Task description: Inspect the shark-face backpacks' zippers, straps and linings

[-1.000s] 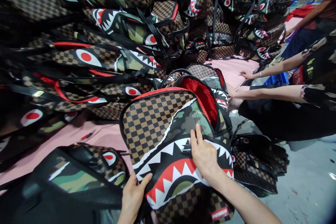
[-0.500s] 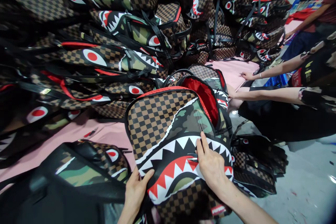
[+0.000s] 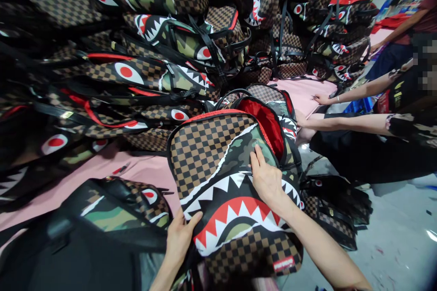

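A backpack [image 3: 218,145] with brown-and-black checks, camouflage and a printed shark mouth faces me, its top unzipped on a red lining. My left hand [image 3: 180,236] is closed on its lower left edge, thumb on the front and fingers partly hidden behind. My right hand [image 3: 268,182] lies on the camouflage panel, two fingers pointing up towards the red-edged opening. Something small and dark shows at those fingertips, too blurred to name; the thumb is hidden.
Similar backpacks [image 3: 126,72] are stacked high at the back and left. Another backpack [image 3: 112,209] lies at lower left on the pink tabletop [image 3: 136,163]. On the right, a co-worker's arms [image 3: 351,122] reach in. More bags [image 3: 329,218] sit near the floor.
My right hand has moved up and slightly left across the backpack front, uncovering more of the shark mouth. My left hand keeps its hold on the edge, and the view has shifted slightly.
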Demonstrator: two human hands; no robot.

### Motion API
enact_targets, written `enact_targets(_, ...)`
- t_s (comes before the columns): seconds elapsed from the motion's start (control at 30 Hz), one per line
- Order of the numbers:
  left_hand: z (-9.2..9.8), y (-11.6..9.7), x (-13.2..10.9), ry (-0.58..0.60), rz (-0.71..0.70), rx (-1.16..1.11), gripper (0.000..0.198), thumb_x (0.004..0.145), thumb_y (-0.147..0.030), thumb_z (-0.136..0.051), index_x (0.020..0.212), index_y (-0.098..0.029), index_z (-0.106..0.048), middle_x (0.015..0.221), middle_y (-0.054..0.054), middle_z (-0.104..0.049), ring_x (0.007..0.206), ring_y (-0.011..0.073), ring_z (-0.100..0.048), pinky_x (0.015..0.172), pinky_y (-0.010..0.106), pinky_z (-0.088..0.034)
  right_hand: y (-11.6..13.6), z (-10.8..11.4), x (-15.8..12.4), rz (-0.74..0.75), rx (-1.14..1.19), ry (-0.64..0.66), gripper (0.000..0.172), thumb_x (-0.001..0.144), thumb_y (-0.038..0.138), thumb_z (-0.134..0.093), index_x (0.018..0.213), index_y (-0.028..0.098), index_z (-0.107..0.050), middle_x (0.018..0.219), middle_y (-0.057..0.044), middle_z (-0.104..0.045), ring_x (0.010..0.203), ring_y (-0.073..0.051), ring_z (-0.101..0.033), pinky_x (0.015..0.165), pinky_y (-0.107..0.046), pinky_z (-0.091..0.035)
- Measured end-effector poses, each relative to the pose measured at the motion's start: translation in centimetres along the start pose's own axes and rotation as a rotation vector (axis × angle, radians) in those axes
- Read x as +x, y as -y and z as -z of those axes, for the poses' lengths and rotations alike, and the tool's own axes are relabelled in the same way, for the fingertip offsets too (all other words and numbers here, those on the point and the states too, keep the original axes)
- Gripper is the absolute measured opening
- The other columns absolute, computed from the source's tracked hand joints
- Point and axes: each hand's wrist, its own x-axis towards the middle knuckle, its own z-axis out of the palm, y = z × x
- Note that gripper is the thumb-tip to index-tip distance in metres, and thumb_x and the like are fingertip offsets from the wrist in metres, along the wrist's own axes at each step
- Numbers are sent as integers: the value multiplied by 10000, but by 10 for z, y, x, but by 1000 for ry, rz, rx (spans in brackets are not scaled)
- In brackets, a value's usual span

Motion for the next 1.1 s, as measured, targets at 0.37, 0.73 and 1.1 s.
enact_targets(0.37, -8, -16, 21, 58, 60, -348, 600, 537, -372, -768, 1067, -166, -577, 994, 59, -672, 836, 198, -635, 812, 340, -491, 3, 7, -76, 69, -77, 40, 500, 737, -20, -390, 1191, 129, -537, 1403, -171, -304, 496, -106, -592, 423, -239, -472)
enact_targets(0.73, -8, -14, 16, 121, -1, -418, 567, 561, -329, -766, 1067, -166, -569, 952, 57, -674, 832, 195, -634, 810, 348, -488, 9, 13, -108, 72, 5, 150, 528, 743, -20, -367, 1227, 138, -506, 1412, -210, -255, 494, -119, -590, 416, -260, -471)
enact_targets(1.1, -8, -14, 14, 117, -21, -440, 565, 516, -330, -786, 1019, -165, -590, 912, 48, -680, 776, 187, -632, 789, 342, -486, 9, 14, -127, 73, 34, 247, 554, 751, -23, -346, 1262, 136, -489, 1419, -177, -239, 553, -151, -629, 466, -291, -513)
